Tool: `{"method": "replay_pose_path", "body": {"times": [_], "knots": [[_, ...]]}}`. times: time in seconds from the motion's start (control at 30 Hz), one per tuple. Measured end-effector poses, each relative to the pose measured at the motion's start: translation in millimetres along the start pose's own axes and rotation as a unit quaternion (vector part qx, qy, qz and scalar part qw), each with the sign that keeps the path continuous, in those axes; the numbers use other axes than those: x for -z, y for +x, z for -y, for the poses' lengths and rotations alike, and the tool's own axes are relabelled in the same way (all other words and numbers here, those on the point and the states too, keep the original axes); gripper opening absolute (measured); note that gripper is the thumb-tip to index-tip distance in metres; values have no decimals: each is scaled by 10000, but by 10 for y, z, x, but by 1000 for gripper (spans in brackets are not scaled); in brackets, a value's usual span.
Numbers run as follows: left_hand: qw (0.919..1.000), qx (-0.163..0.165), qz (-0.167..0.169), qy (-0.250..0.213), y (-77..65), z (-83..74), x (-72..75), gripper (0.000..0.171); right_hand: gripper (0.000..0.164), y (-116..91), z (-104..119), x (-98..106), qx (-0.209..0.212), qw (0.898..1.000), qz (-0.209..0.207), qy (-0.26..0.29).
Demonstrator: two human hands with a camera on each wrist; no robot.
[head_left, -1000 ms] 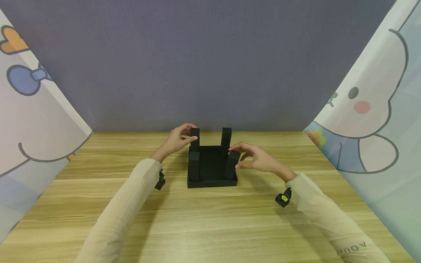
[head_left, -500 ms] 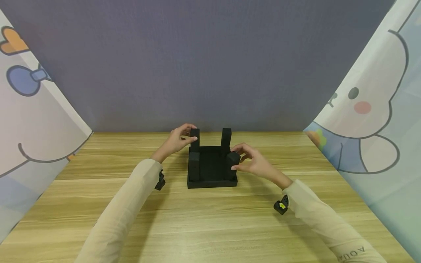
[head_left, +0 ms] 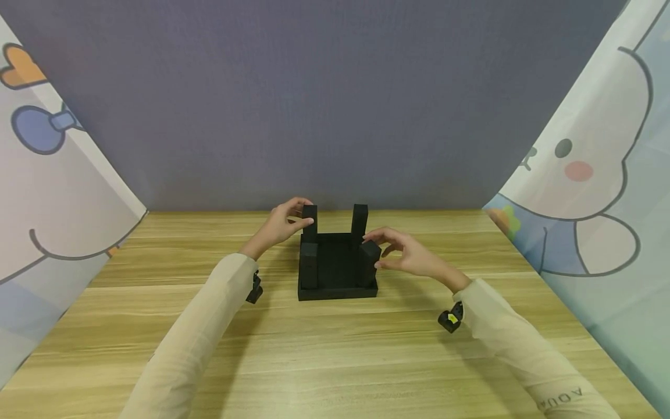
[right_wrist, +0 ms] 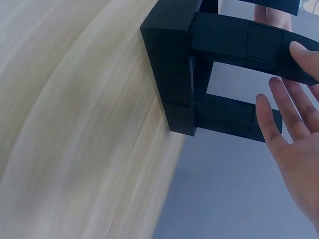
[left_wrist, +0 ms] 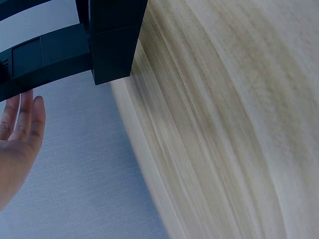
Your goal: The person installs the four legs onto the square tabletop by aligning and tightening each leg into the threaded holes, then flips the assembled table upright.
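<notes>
A black square base [head_left: 337, 293] lies on the table with upright black legs at its corners, like a small table upside down. My left hand [head_left: 282, 225] pinches the rear left leg [head_left: 310, 234] near its top, thumb in front and fingers behind. The front right leg [head_left: 369, 269] is between the thumb and fingers of my right hand [head_left: 410, 255], its top slightly turned. In the right wrist view the thumb presses on this leg [right_wrist: 234, 40] and other fingers spread beyond it. The left wrist view shows left fingertips partly hidden behind a leg [left_wrist: 55, 57].
The front left leg [head_left: 309, 267] and rear right leg [head_left: 359, 222] stand untouched. A wood-grain table [head_left: 335, 355] carries the base near its back edge. Behind rises a grey panel [head_left: 324, 105], with cartoon-printed cloths [head_left: 586, 174] at both sides.
My right hand swings left, twisting the front right leg, then comes back right to nearly its earlier pose. The left hand stays on its leg, and the base keeps its place.
</notes>
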State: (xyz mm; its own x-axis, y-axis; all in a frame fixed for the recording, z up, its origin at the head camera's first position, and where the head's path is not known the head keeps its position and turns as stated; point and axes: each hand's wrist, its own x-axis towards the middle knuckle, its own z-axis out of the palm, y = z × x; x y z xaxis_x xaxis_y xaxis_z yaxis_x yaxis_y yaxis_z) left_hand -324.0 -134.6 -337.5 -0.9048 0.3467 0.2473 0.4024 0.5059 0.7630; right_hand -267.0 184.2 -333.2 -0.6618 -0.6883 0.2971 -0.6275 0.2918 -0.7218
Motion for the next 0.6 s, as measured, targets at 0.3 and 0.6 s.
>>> {"method": "replay_pose_path", "body": {"times": [0.3,0.6], "knots": [[10000,5,20,-18,5,12,-7,36,47,-23,11,-21,-12,9994,-239,-250],[10000,-82,6,29,1,17,-7,37,46,-67,284,-85,-307,9972,-663,-173]]}}
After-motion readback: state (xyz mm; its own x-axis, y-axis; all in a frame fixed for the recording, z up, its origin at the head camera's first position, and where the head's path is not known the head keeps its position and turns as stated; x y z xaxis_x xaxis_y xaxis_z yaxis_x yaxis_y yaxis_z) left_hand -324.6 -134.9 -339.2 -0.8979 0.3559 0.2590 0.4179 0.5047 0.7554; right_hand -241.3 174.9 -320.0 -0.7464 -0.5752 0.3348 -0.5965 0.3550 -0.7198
